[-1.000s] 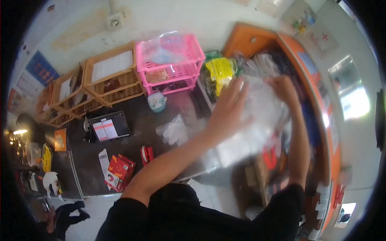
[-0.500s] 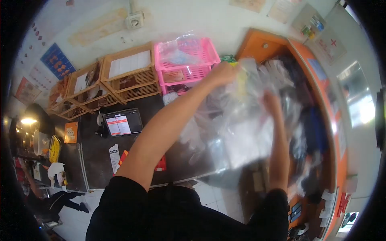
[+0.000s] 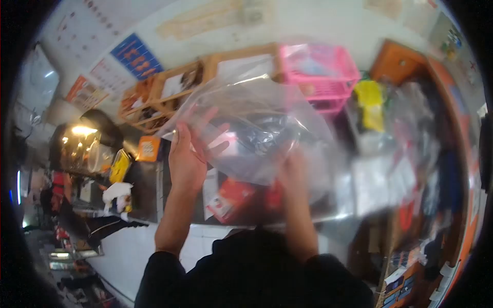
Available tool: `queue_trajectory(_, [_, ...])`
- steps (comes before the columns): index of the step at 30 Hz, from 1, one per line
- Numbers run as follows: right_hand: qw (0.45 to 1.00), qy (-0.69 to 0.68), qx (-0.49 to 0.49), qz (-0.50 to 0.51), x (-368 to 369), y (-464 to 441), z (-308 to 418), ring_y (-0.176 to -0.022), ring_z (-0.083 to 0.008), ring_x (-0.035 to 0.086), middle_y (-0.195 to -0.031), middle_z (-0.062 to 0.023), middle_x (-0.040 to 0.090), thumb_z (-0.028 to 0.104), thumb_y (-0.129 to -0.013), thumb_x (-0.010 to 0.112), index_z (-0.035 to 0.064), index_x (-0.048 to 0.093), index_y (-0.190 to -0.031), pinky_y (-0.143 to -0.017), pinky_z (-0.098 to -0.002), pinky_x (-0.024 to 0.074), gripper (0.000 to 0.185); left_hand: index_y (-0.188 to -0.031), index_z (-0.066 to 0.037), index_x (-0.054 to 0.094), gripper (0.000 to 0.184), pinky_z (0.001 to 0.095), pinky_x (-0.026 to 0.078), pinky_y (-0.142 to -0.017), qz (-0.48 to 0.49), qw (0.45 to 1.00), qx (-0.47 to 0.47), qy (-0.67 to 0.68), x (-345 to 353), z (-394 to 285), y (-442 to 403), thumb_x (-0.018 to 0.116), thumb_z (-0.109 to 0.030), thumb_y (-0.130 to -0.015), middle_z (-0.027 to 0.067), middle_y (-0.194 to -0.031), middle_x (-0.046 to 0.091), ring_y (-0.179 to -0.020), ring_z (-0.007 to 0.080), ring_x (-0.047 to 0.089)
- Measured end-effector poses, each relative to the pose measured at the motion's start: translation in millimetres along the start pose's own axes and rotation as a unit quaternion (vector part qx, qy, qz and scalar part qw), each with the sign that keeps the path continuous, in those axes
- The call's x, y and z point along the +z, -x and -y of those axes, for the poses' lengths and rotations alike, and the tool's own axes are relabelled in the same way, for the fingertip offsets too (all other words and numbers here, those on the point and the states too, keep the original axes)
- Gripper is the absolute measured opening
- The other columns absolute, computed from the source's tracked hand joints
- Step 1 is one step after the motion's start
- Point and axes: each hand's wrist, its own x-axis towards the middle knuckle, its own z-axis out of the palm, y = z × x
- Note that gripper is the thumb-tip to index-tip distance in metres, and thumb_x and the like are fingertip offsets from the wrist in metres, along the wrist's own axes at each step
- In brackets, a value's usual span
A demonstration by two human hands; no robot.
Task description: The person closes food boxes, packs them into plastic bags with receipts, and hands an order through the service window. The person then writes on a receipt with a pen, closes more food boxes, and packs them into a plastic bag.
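A large clear plastic bag is held up in front of me, spread above the dark counter. My left hand has the bag's left edge between its upright thumb and spread fingers, which show through the film. Blurred by motion, my right hand is closed on the lower right part of the bag. Behind and below the bag, red packets and a white printed slip lie on the counter. The tablet is largely hidden by the film.
Wicker trays and a pink basket rack stand against the wall. On the right are a yellow package, white plastic bags and an orange cabinet. Another person's dark-clothed leg shows at left.
Both hands have moved left from the pile of bags, bringing a clear bag with them and spreading it. The view has turned left. The white bags remain on the right.
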Motion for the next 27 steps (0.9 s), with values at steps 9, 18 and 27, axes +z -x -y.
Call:
queue_trajectory(9, [0.856,0.38,0.301,0.179,137,92,-190,-0.065,-0.0096,0.056,-0.08,-0.0022,0.066,0.019,-0.086,0.071,0.0024,0.07,-0.098,-0.056,-0.0278,0.0462,0.021,-0.142,-0.004,0.038,0.054,0.0369,0.047,-0.093,-0.447,0.675,0.255,-0.528,-342,39,175,0.06,-0.012,-0.093,0.0148,-0.115,0.06,-0.103,0.0245,0.061])
queue_trajectory(18, [0.657,0.486,0.235,0.526,257,156,-255,-0.087,-0.0268,0.066,-0.093,-0.0153,0.068,0.025,-0.078,0.069,0.006,0.069,-0.098,-0.076,-0.0358,0.051,0.027,-0.092,0.001,0.065,0.01,0.028,0.049,-0.072,-0.03,0.935,-0.239,-0.259,-381,-2,249,0.063,-0.007,-0.088,0.005,-0.088,0.065,-0.08,0.0131,0.062])
queue_trajectory(27, [0.705,0.651,0.122,0.253,171,135,-294,-0.088,-0.0399,0.06,-0.093,-0.0193,0.061,0.02,-0.079,0.067,0.002,0.055,-0.093,-0.077,-0.0467,0.0474,0.026,-0.069,-0.001,0.044,0.034,0.0361,0.039,-0.052,-0.245,0.799,-0.035,-0.548,-413,-9,253,0.069,-0.016,-0.087,0.0136,-0.059,0.048,-0.053,0.0217,0.043])
